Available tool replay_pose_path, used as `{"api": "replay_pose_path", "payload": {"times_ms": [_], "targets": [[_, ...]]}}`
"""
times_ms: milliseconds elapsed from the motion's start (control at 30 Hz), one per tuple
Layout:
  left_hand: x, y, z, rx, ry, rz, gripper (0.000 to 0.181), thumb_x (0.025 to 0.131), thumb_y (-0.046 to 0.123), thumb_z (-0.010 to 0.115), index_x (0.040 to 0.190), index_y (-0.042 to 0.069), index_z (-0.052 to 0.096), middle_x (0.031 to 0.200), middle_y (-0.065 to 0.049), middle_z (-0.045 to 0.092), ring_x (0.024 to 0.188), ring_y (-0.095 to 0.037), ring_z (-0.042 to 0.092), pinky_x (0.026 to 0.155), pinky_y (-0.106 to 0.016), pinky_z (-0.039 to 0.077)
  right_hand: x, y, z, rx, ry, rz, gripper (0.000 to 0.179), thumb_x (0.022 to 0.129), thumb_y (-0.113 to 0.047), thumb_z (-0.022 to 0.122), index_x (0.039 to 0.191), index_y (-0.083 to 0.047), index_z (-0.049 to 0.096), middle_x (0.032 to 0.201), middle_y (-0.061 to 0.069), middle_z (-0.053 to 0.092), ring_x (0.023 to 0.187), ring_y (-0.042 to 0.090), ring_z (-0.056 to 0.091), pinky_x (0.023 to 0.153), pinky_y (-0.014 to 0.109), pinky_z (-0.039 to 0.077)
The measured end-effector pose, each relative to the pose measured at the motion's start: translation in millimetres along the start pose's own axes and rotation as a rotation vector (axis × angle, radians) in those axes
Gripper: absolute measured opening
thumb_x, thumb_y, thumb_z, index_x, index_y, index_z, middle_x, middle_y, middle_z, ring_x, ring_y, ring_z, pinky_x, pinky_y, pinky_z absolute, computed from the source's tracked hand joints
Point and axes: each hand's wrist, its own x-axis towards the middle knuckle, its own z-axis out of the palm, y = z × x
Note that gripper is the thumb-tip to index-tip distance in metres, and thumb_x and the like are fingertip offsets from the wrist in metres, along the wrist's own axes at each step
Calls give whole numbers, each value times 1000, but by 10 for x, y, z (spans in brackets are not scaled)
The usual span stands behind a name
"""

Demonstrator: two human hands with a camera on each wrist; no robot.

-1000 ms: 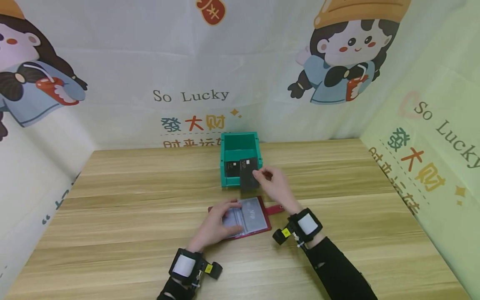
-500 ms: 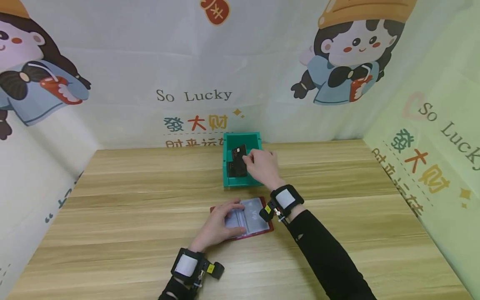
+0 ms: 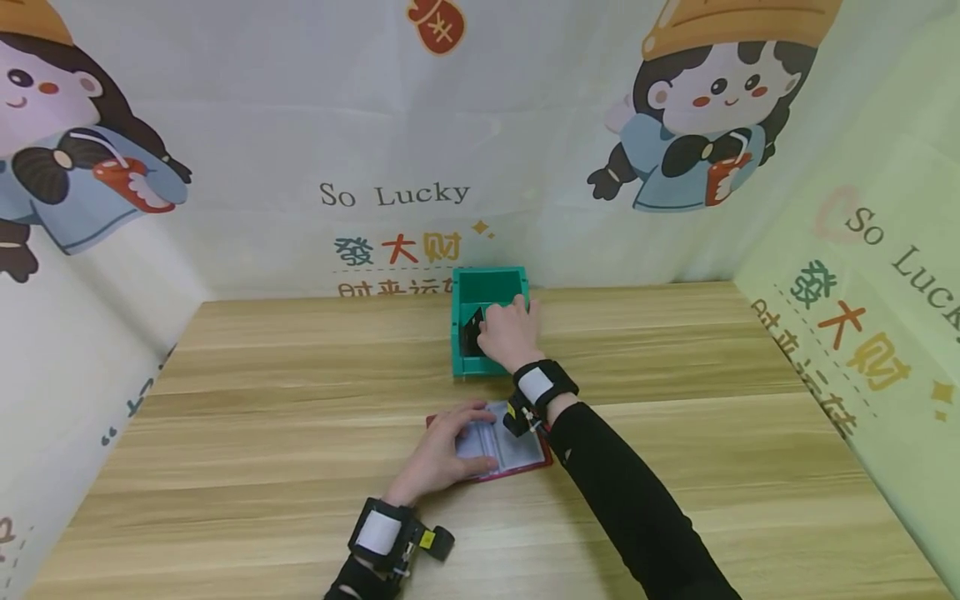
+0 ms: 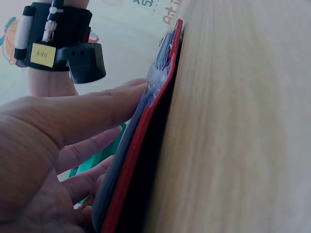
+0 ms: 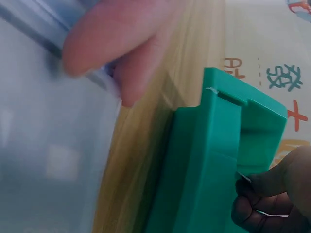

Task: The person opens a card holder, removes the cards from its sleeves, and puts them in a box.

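My right hand [image 3: 512, 335] reaches into a small green bin [image 3: 456, 337], thumb against curled fingers. Between them it pinches a black card [image 3: 474, 327], mostly hidden by the hand in the head view; a thin edge shows in the right wrist view. An open red card holder [image 3: 525, 446] with clear plastic sleeves lies on the table in front of the bin. My left hand [image 3: 438, 450] rests on its left half, its thumb [image 4: 102, 109] pressing the sleeves near the close edge and its other fingers extended to the far edge.
The wooden table [image 3: 300, 367] meets a printed cloth backdrop [image 3: 540, 183] right behind the bin. More cloth covers the left and right sides. The right wrist camera [image 3: 517, 417] hangs over the card holder's right half.
My right hand has moved from the bin's front right corner to inside it, bringing the black card down and in. The left hand has stayed on the card holder.
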Motion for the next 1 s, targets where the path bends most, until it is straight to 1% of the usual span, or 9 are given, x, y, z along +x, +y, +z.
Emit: {"api": "replay_pose_path", "payload": {"times_ms": [200,300,467,533,633,733,833,900,1000], "targets": [[-3,6,20,-7,-3,-5,53,84,12,88,132,4,68,159,-20,50,143,-46,46,114,-61,41,56,-11,88,-132,-37,-9,16,101,-26,70,91,-14,73,101,8,77,122,33,52,114,52,29],[-5,8,31,-6,-5,-4,53,84,13,88,132,4,68,158,-20,50,143,-46,46,114,-61,41,76,-2,108,-204,-72,-10,13,100,-28,72,101,-16,75,107,6,77,125,32,51,117,52,27],[-5,-1,46,5,-3,3,53,84,13,88,132,4,68,158,-20,50,142,-46,46,114,-61,40,80,-8,101,-269,-137,-6,20,103,-25,68,120,-17,74,124,7,74,137,36,47,124,54,20],[-1,-5,48,4,-2,3,53,84,13,88,132,5,68,158,-20,50,142,-45,47,113,-59,41,75,-14,95,-291,-152,-10,22,104,-24,65,123,-17,73,128,8,73,140,36,45,126,55,17],[0,-8,41,1,5,5,53,83,13,88,132,5,68,158,-20,50,141,-45,48,113,-58,41,66,-18,91,-317,-147,-29,24,104,-26,65,126,-18,72,129,8,73,141,36,45,126,55,17],[-4,-11,27,4,12,6,53,83,14,88,132,5,68,157,-19,51,140,-45,48,112,-57,42,51,-11,85,-300,-115,-59,24,102,-28,69,123,-16,74,125,9,74,140,36,45,125,56,18],[-6,-12,12,3,12,2,54,83,14,88,132,5,68,157,-19,51,141,-45,48,113,-58,42,23,14,81,-245,-64,-87,17,100,-24,71,113,-13,76,117,10,76,137,37,47,124,56,21],[-8,-15,7,1,7,-4,54,84,14,88,133,5,68,158,-19,51,142,-44,47,113,-59,42,-7,33,76,-201,0,-111,12,101,-20,69,102,-12,77,109,11,77,132,36,49,123,58,23],[-5,-18,1,-3,2,-11,54,84,14,88,133,5,68,158,-19,51,143,-45,46,114,-61,40,-83,63,65,-126,139,-165,19,103,-15,63,90,-10,77,100,11,77,124,35,52,120,60,27]]}}
